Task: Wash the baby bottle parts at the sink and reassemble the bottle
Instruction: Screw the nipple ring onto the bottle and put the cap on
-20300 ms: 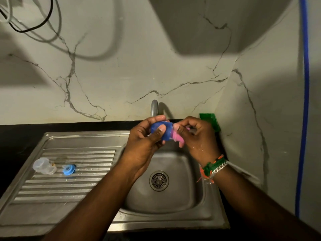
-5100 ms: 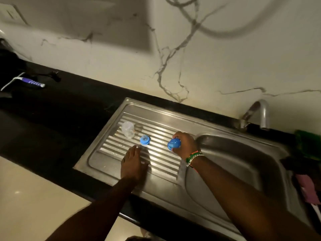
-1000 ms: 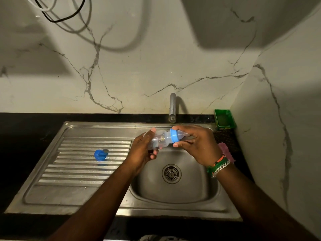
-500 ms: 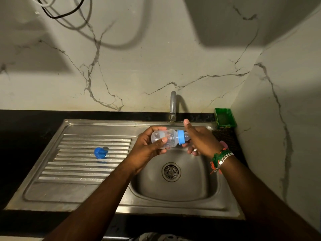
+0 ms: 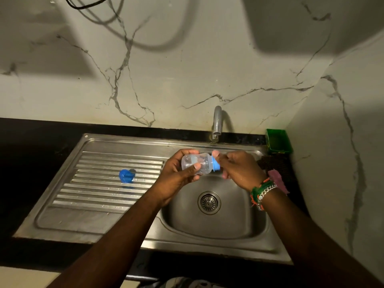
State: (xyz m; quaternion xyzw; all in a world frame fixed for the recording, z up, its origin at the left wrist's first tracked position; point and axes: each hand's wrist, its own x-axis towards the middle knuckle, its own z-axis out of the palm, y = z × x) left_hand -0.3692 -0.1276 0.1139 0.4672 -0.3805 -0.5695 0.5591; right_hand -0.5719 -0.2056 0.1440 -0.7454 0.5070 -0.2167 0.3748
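Note:
A clear baby bottle (image 5: pixel 197 163) lies sideways above the sink basin (image 5: pixel 209 223), held by both hands. My left hand (image 5: pixel 178 175) grips its body, thumb across the front. A blue collar ring (image 5: pixel 215 164) sits on the bottle's neck at the right end. My right hand (image 5: pixel 239 169) holds that end, fingers curled round the ring and the teat, which is hidden. A blue cap (image 5: pixel 126 176) lies alone on the ribbed draining board (image 5: pixel 99 190).
The tap (image 5: pixel 216 123) stands behind the basin with no water seen running. A green tray (image 5: pixel 278 141) sits at the back right corner, with a dark scrubber (image 5: pixel 274 165) and a pink cloth (image 5: pixel 278 181) beside the basin. Black counter surrounds the sink.
The bottle stays over the basin in both hands. My right hand has shifted on the ring end, and the view has drifted slightly.

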